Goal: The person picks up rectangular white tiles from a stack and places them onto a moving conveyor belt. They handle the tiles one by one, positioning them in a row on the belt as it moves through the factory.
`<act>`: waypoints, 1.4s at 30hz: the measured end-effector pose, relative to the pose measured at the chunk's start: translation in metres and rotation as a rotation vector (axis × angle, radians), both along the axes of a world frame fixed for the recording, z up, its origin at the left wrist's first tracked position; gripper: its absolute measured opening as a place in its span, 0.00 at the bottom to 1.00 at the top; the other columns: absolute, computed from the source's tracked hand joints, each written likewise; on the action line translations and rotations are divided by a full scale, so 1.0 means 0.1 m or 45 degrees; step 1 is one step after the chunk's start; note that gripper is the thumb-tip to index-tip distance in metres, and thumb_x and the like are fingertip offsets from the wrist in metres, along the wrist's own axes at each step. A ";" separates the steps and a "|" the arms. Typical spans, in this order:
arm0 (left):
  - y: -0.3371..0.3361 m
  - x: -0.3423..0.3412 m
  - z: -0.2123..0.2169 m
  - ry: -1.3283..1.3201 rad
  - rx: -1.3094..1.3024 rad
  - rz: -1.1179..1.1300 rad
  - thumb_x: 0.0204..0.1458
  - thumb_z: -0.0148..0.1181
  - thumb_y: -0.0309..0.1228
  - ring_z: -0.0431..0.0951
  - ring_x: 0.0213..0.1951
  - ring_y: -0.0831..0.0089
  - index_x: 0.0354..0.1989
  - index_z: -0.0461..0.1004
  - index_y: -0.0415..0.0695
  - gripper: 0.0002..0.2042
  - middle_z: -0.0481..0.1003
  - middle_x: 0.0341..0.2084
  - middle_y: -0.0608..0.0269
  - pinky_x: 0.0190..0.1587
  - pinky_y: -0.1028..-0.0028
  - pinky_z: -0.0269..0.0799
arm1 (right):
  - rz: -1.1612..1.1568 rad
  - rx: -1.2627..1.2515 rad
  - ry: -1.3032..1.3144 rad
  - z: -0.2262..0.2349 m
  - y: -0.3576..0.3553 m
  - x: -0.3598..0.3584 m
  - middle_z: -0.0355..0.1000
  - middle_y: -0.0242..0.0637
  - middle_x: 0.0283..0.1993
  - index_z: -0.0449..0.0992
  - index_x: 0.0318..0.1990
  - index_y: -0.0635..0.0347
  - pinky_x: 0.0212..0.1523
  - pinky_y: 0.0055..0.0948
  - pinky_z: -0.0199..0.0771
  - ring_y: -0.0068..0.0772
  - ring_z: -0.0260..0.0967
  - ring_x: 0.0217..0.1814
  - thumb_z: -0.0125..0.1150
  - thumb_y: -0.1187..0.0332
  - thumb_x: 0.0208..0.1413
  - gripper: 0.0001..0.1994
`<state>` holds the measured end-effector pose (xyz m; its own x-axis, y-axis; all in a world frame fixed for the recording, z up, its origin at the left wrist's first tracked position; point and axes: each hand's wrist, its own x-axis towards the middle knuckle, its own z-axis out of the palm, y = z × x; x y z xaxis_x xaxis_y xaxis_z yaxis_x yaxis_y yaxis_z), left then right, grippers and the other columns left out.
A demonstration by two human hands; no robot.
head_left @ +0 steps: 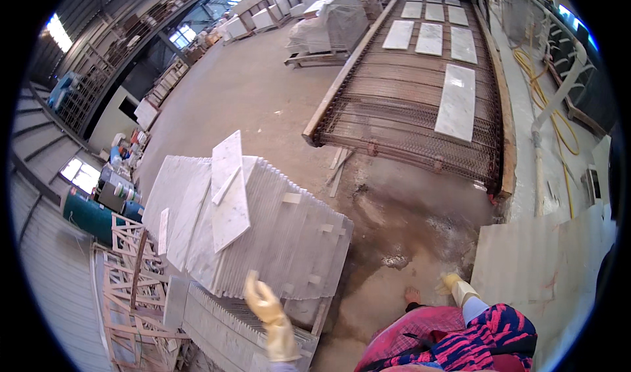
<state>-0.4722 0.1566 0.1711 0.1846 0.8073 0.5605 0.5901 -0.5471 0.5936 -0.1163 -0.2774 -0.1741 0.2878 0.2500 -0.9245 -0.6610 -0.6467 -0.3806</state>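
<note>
Left hand (266, 303) empty, fingers loosely open beside tile stack (282, 237); right hand (458, 288), grip unclear. Probably reaching step; next lift calls for two-handed edge hold.

Slab stack (279, 240) just ahead of left hand (268, 311), loose slab (231, 222) across its top; timber frames (121, 298) off to the left. Conveyor (388, 106) well ahead of right hand (458, 286), tiles (455, 102) on it; panel (526, 257) just right, hose (565, 130) beyond.
</note>
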 end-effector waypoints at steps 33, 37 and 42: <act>-4.99 -4.42 -3.60 -1.242 -1.809 1.524 0.58 0.58 0.44 0.79 0.27 0.73 0.52 0.77 0.38 0.22 0.81 0.29 0.59 0.28 0.74 0.72 | 1.855 0.320 -0.430 0.20 2.78 -3.90 0.82 0.42 0.43 0.73 0.57 0.56 0.45 0.47 0.78 0.39 0.80 0.37 0.50 0.50 0.70 0.21; -5.09 -4.19 -3.53 -1.491 -1.669 1.582 0.60 0.57 0.43 0.75 0.23 0.74 0.49 0.77 0.39 0.19 0.80 0.27 0.59 0.20 0.74 0.65 | 1.707 0.135 -0.232 0.61 2.85 -4.26 0.81 0.52 0.43 0.71 0.60 0.62 0.39 0.46 0.81 0.49 0.81 0.38 0.49 0.51 0.71 0.23; -5.58 -4.18 -3.62 -1.773 -1.253 1.545 0.61 0.58 0.44 0.74 0.23 0.72 0.50 0.76 0.45 0.17 0.79 0.29 0.60 0.22 0.70 0.66 | 1.851 0.079 -0.161 0.54 2.84 -4.43 0.80 0.59 0.43 0.68 0.61 0.67 0.34 0.49 0.84 0.55 0.82 0.36 0.46 0.54 0.72 0.24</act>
